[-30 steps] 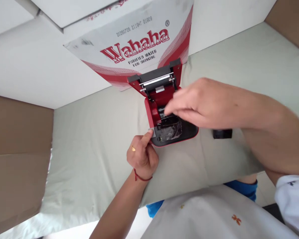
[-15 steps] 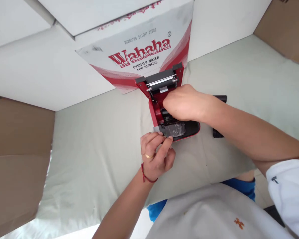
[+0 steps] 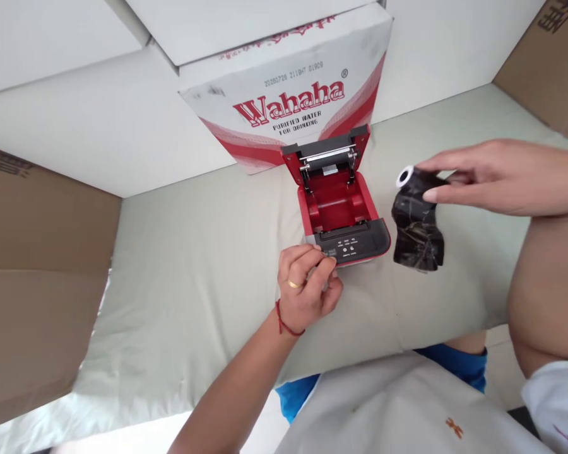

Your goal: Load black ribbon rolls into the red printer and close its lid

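A small red and black printer [image 3: 337, 211] stands with its lid raised. Its red inner bay is bare, and a black roller [image 3: 329, 160] with metal rods shows under the lid. The curled fingers of my left hand [image 3: 308, 280] grip the printer's front left corner beside the button panel [image 3: 353, 244]. Off to the printer's right, my right hand [image 3: 483, 176] pinches a roll of glossy black film [image 3: 416, 217] between thumb and fingers. The roll's white core end faces left, and a crinkled tail hangs down from it. Part of the roll is hidden by the fingers.
A pale green cloth [image 3: 184, 265] covers the table. Behind the printer stands a white and red water carton [image 3: 293, 101], against white boxes [image 3: 76, 132]. Brown cardboard boxes stand at left [image 3: 42, 277] and at the far right [image 3: 544, 69].
My right hand has left the printer and moved right, now with the black roll. The dark roll and film in the printer are gone, baring its bay and panel. My left hand keeps its grip.
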A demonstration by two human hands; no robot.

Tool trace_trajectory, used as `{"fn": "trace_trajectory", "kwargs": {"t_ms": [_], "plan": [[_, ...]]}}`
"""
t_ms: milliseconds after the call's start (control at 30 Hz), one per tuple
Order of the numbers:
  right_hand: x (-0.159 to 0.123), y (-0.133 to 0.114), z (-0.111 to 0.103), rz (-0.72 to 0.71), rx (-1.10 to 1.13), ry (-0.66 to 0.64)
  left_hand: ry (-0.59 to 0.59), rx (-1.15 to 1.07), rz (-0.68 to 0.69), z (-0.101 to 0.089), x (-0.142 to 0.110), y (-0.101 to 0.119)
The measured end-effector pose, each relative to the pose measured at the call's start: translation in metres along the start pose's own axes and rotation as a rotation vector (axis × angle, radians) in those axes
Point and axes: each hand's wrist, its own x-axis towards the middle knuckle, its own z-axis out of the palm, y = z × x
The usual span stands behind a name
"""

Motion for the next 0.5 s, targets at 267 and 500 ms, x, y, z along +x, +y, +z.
{"fn": "trace_trajectory", "kwargs": {"t_ms": [267, 500], "plan": [[0.022, 0.011, 0.045, -0.018, 0.012, 0.043, -0.019, 0.029, 0.018, 0.0, -0.001, -0.002], [0.025, 0.043, 0.057, -0.003, -0.208, -0.044, -0.011, 0.02, 0.032, 0.001, -0.002, -0.003]]}}
